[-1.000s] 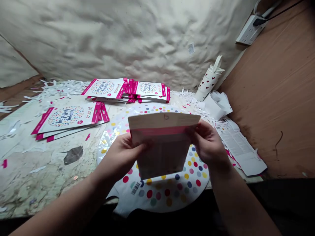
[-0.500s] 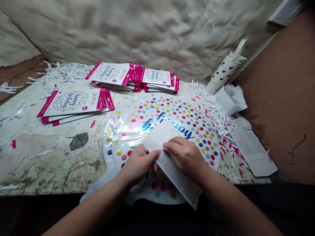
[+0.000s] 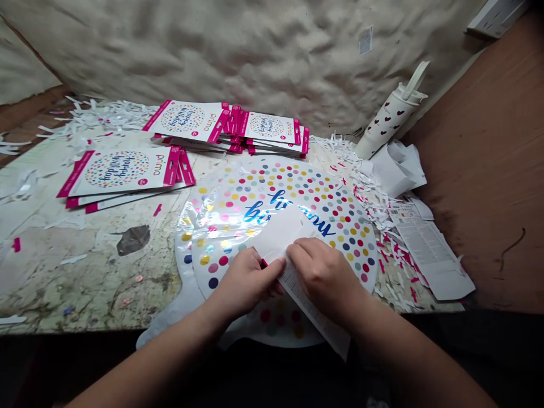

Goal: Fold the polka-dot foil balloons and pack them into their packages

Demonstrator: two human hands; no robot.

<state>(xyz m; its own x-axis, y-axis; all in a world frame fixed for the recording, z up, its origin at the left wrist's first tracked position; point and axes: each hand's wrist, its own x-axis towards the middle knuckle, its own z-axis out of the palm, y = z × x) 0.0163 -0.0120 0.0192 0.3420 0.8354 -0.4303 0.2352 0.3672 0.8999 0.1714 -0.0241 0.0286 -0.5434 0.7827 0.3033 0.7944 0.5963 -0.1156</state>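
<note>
While both forearms reach in from the bottom edge, the left hand point(image 3: 250, 280) grips a white packet point(image 3: 278, 229) with the thumb on top, and the right hand point(image 3: 325, 275) is closed on the same packet, its fingertips bent down onto the printed face. The packet slants over flat, shiny balloons point(image 3: 352, 221) with coloured dots and blue lettering, lying at the front of a worn, stained desk point(image 3: 97, 294). To the left sits a small stack of pink-edged "happy birthday" packets point(image 3: 123, 170); farther back, two more stacks point(image 3: 187, 122) stand side by side. At the right, a white bottle with dark red hearts point(image 3: 385, 122) leans beside crumpled white paper point(image 3: 395, 167). Nearer, loose white and pink paper scraps point(image 3: 378, 212) lie next to flattened printed card point(image 3: 429, 249). More white strips point(image 3: 97, 119) cover the back left.
</note>
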